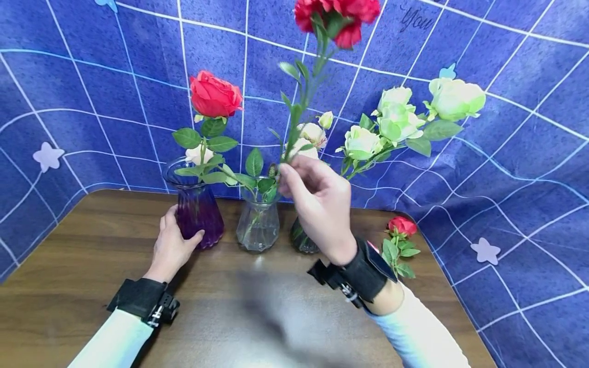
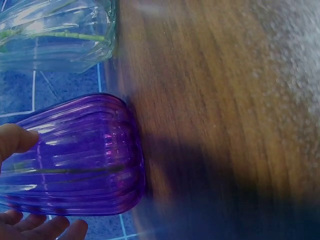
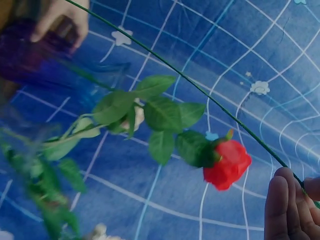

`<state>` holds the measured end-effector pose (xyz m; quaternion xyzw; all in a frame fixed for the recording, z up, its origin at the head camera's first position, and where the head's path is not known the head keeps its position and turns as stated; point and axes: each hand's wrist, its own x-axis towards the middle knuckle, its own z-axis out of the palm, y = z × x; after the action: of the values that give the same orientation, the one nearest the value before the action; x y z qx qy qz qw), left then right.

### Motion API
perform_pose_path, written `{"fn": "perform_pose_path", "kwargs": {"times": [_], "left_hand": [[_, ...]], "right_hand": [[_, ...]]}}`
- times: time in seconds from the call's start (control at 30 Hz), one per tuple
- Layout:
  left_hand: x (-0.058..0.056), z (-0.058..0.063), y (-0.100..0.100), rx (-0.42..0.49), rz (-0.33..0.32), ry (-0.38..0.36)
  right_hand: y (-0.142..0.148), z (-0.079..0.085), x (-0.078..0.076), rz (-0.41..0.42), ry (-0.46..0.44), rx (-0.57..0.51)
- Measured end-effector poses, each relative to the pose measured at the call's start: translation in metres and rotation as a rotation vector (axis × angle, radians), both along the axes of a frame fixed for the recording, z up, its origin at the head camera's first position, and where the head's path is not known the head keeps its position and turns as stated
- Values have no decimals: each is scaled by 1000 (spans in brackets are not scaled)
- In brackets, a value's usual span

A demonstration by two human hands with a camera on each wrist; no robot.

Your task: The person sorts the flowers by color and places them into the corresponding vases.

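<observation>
My left hand (image 1: 171, 246) holds the lower body of a purple glass vase (image 1: 199, 217), thumb on the near side. In the left wrist view the thumb (image 2: 19, 140) touches the ribbed purple glass. A red rose (image 1: 214, 96) and a whitish bloom (image 1: 199, 154) stand in that vase. Pinched between my right thumb and fingers is the stem of a red carnation (image 1: 348, 37); the right hand (image 1: 324, 204) is raised in front of the vases. The right wrist view shows its long thin green stem (image 3: 200, 89) running toward the upper left.
A clear glass vase (image 1: 259, 227) stands in the middle. Right of it, a darker vase (image 1: 301, 237) is partly behind my right hand. Pale green roses (image 1: 398, 125) lean right. Another red rose (image 1: 402, 226) lies at the table's right side. A blue gridded cloth (image 1: 115, 102) hangs behind.
</observation>
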<state>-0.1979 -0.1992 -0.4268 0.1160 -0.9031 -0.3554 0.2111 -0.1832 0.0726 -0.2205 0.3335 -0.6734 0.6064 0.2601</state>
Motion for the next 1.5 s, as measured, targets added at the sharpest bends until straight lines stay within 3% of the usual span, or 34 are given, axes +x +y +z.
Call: {"fn": "perform_pose_path", "kwargs": {"times": [0.33,0.7,0.97,1.17,1.5], "left_hand": [[1,2,-1,6,11,-21],[-1,0,-1,16,6,-48],[-5,-2,-1,7,-9,-9],[-2,0,0,8,-12,0],[0,-3,-2,4,3,4]], "right_hand": [[-52,32,-18,72,84,-56],[-93,55,-31,18,88,-25],[-115,57,-37,-74,107,22],[-125,50,-44,-146,134,51],[-131,36,-47,-168,77,115]]}}
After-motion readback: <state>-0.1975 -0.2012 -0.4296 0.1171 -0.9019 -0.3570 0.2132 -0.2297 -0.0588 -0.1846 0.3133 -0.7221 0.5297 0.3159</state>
